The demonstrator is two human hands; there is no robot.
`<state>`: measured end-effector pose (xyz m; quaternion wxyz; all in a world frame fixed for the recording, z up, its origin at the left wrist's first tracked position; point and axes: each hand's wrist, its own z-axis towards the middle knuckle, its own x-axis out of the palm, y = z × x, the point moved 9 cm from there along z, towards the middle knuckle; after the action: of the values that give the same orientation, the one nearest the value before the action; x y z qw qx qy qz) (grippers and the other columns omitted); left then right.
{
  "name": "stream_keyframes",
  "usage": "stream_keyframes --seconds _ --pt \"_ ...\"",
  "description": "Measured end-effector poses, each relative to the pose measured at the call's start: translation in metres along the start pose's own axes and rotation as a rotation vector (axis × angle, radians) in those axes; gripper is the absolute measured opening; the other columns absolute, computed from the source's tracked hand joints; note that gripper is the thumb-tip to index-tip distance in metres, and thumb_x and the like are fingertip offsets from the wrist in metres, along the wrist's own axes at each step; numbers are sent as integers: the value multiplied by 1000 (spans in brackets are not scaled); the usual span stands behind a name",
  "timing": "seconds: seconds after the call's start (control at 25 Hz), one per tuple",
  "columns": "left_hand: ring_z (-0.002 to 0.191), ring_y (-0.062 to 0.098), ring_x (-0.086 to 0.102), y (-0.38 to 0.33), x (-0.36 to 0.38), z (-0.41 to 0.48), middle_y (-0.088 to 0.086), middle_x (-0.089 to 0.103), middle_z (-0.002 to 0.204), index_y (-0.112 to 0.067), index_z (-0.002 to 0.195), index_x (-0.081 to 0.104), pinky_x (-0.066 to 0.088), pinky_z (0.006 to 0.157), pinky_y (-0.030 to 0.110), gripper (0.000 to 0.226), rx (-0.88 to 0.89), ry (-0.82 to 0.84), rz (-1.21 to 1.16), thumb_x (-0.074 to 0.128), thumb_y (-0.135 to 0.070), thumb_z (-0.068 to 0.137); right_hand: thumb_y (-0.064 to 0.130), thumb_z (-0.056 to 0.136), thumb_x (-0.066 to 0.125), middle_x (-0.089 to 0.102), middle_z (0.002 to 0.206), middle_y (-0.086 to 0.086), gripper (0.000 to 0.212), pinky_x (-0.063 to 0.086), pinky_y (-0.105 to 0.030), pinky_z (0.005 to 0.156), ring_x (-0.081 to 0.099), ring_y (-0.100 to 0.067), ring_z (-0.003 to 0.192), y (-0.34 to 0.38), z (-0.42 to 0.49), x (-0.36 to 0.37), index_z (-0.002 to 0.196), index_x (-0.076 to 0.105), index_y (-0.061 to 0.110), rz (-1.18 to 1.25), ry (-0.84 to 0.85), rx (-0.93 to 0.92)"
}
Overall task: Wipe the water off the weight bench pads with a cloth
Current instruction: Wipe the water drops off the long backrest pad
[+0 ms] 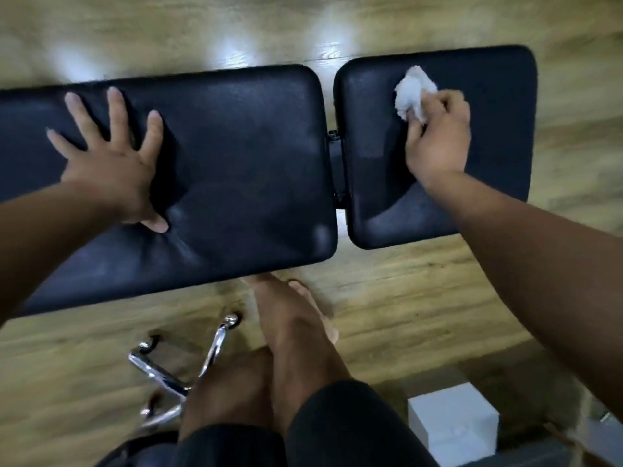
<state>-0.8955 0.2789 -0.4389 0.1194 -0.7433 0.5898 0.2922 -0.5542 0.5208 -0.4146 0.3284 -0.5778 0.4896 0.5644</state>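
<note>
Your right grip [438, 139] is clamping the balled cloth [414, 94] onto the short pad [499, 136], toward its far edge; your left grip [111, 160] is lying flat and splayed on the long pad [242, 156] stretching leftward.

place: indoor workout room, likely home | cues: padded weight bench [242, 163]; wood-plank floor [387, 315]; chrome chair base [161, 372]

Floor [404, 298]: light wood-grain planks, bright glare patches [236, 52] on the far side. Chrome chair base [175, 375] left of centre, spokes splayed, 2 small casters [232, 320] showing at the tips. 2 bare feet [293, 318] crossed just beside it; dark trouser legs [337, 429] nearest. 1 white box [451, 423] on the floor, lower right.
</note>
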Motion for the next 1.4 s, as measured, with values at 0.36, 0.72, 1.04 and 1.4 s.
stream_keyframes --seconds 0.36,0.72,1.04,1.4 --pt "136 63 -14 -183 -16 -41 18 -33 155 -34 149 -25 19 105 77 146 50 -81 -317 83 -64 56 31 90 42 41 135 -22 57 41 -43 95 45 -38 120 11 37 16 138 31 2 -218 137 -143" --pt "131 70 -13 -216 -20 -27 32 -33 149 -37 144 -29 20 103 78 166 -112 -97 -325 97 -44 36 37 90 34 59 115 -8 30 34 -35 84 53 -23 106 47 41 6 101 58 24 -88 88 -441" --pt "131 69 -18 -214 -18 -30 32 -42 143 -37 139 -38 17 106 76 164 -140 -29 -311 94 -52 43 15 77 49 64 101 -4 28 43 -44 78 59 -32 89 -3 -115 19 96 66 26 -30 416 -1186" --pt "128 65 -29 -214 -11 -22 25 -59 130 -42 113 -59 11 107 76 173 -252 143 -341 97 -45 38 14 74 61 58 115 -12 32 36 -41 82 53 -34 101 33 -71 21 106 65 17 7 283 -898"
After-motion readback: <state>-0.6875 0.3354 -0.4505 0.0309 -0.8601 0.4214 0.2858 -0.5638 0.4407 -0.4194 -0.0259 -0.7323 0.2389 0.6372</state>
